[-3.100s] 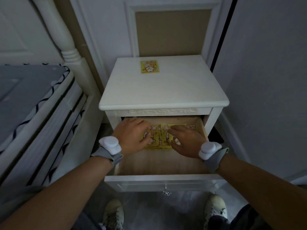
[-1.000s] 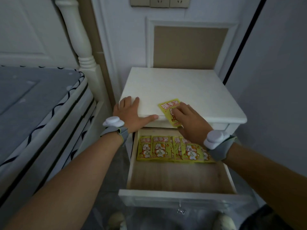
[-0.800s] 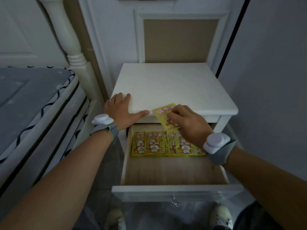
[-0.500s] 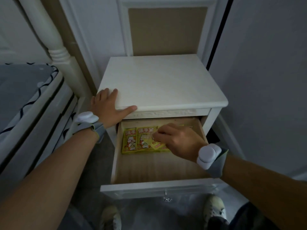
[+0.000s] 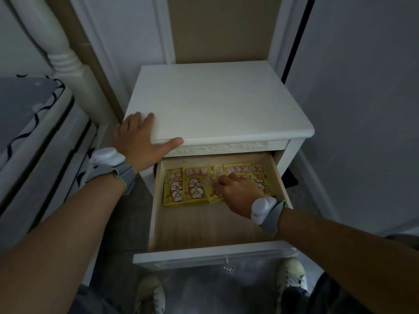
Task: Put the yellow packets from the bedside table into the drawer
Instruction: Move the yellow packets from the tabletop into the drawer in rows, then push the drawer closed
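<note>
The white bedside table (image 5: 217, 103) has a bare top. Its wooden drawer (image 5: 204, 225) stands pulled out below. Several yellow packets (image 5: 195, 186) with a cartoon animal lie in an overlapping row at the back of the drawer. My right hand (image 5: 238, 193) is inside the drawer, fingers curled on a tilted yellow packet (image 5: 213, 197) that lies on top of the row. It hides part of the packets on the right. My left hand (image 5: 138, 139) rests flat on the table's front left corner, thumb along the edge, holding nothing.
A bed (image 5: 34, 123) with a white post (image 5: 61, 53) stands close on the left. A grey wall (image 5: 362, 109) closes in the right. The drawer's white front (image 5: 213, 254) with a metal pull (image 5: 229, 268) juts over my shoes (image 5: 149, 293).
My right hand carried the last packet from the table's front edge down into the drawer and set it on the row. My left hand stayed on the table corner.
</note>
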